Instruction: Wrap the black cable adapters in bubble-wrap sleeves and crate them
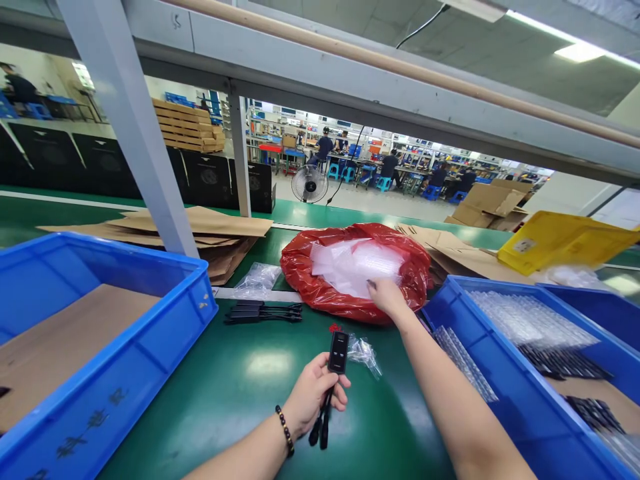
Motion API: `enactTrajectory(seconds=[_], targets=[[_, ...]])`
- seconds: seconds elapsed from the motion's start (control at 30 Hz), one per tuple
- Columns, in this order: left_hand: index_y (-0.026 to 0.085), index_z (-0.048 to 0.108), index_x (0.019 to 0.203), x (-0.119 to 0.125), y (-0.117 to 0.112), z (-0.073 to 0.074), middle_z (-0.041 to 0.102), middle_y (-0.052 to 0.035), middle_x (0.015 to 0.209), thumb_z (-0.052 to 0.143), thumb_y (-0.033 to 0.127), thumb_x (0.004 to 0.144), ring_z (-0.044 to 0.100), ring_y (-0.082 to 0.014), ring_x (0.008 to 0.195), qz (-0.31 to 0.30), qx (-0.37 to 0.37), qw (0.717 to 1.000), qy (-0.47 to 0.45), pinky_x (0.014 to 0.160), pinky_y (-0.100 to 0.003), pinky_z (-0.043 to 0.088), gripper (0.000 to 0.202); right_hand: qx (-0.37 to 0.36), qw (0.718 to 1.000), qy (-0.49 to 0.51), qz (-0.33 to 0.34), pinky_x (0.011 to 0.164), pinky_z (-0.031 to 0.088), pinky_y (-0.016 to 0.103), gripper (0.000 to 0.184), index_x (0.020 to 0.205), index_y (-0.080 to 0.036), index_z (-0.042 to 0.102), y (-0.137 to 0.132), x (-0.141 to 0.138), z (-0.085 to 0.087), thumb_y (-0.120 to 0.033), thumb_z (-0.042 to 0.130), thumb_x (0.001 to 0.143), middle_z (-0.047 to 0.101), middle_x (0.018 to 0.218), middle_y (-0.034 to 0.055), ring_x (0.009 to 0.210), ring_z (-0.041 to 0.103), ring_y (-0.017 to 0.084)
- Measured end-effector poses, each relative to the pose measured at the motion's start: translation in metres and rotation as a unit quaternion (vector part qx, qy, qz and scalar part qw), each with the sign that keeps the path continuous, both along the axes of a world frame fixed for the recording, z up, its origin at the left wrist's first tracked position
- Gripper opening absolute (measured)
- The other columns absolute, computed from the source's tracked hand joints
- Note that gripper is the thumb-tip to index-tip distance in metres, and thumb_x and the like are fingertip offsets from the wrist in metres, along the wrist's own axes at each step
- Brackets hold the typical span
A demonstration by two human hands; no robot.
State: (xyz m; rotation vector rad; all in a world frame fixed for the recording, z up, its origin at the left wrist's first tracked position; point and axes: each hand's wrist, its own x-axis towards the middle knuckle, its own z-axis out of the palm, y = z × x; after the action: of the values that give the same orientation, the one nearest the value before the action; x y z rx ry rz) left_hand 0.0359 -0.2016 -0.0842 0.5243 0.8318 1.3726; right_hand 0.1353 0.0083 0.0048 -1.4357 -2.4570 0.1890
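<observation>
My left hand [320,393] is closed on a small black electronic device [339,353]. The device is held upright, and two short black cables hang below the fingers. My right hand [387,298] reaches over a red plastic bag [320,300], its fingertips at the white translucent packing sleeves [350,267] inside. Those fingers look pressed together; whatever they grip is too small to make out. On the green bench, several similar black devices with cables [263,311] lie in a row left of the red bag. Beside the held device lies some crumpled clear plastic [365,353].
A blue bin [200,300] lined with cardboard stands on the left. Another blue bin [440,300] on the right holds bubble wrap [530,317] and black devices. Flat cardboard [225,227], a yellow bin [565,240] and a fan [310,183] are farther back. A metal post [130,120] rises at left.
</observation>
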Motion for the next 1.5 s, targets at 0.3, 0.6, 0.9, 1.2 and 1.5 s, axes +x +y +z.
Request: enactTrajectory(seconds=[0.3, 0.6, 0.9, 1.2, 1.5], targets=[[0.016, 0.047, 0.088, 0.002, -0.007, -0.001, 0.067, -0.0045, 0.067, 0.064, 0.023, 0.07, 0.06, -0.0122, 0.043, -0.112, 0.069, 0.991, -0.01, 0.036, -0.018, 0.046, 0.026, -0.221, 0.789, 0.57, -0.056, 0.028, 0.018, 0.017, 0.043, 0.058, -0.02, 0.039, -0.076, 0.03, -0.037, -0.055, 0.064, 0.063, 0.036, 0.037, -0.0101, 0.028, 0.025, 0.003], [0.016, 0.044, 0.099, 0.004, -0.007, 0.0, 0.067, -0.0037, 0.066, 0.062, 0.025, 0.072, 0.06, -0.0126, 0.041, -0.101, 0.057, 0.993, 0.019, 0.034, -0.017, 0.046, 0.033, -0.238, 0.785, 0.572, -0.017, 0.03, 0.023, 0.018, 0.048, 0.05, -0.018, 0.042, -0.11, 0.039, -0.063, -0.059, 0.056, 0.07, 0.035, 0.036, -0.0069, 0.031, 0.03, 0.005], [0.016, 0.045, 0.103, 0.003, -0.005, -0.004, 0.066, -0.0025, 0.065, 0.061, 0.025, 0.073, 0.062, -0.0132, 0.042, -0.094, 0.041, 0.994, 0.038, 0.035, -0.017, 0.045, 0.036, -0.219, 0.83, 0.511, 0.046, 0.032, 0.026, 0.02, 0.052, 0.047, -0.018, 0.042, -0.109, 0.046, -0.066, -0.063, 0.051, 0.071, 0.038, 0.039, -0.0048, 0.033, 0.033, 0.006], [0.022, 0.0, 0.14, -0.004, -0.007, -0.001, 0.07, -0.0048, 0.069, 0.061, 0.022, 0.073, 0.065, -0.0175, 0.049, -0.145, 0.054, 0.988, -0.02, 0.038, -0.019, 0.047, 0.091, -0.314, 0.849, 0.405, 0.128, 0.036, 0.024, 0.02, 0.052, 0.05, -0.018, 0.044, -0.112, 0.048, -0.059, -0.067, 0.049, 0.069, 0.037, 0.04, -0.0051, 0.036, 0.031, 0.007], [0.022, 0.004, 0.138, 0.002, -0.005, -0.001, 0.067, -0.0029, 0.072, 0.06, 0.024, 0.074, 0.065, -0.0156, 0.05, -0.05, 0.051, 0.997, 0.034, 0.041, -0.02, 0.049, 0.085, -0.398, 0.817, 0.334, 0.252, 0.061, 0.038, 0.024, 0.032, 0.061, -0.015, 0.058, -0.119, 0.048, -0.047, -0.045, 0.06, 0.072, 0.054, 0.061, -0.0016, 0.06, 0.047, 0.011]])
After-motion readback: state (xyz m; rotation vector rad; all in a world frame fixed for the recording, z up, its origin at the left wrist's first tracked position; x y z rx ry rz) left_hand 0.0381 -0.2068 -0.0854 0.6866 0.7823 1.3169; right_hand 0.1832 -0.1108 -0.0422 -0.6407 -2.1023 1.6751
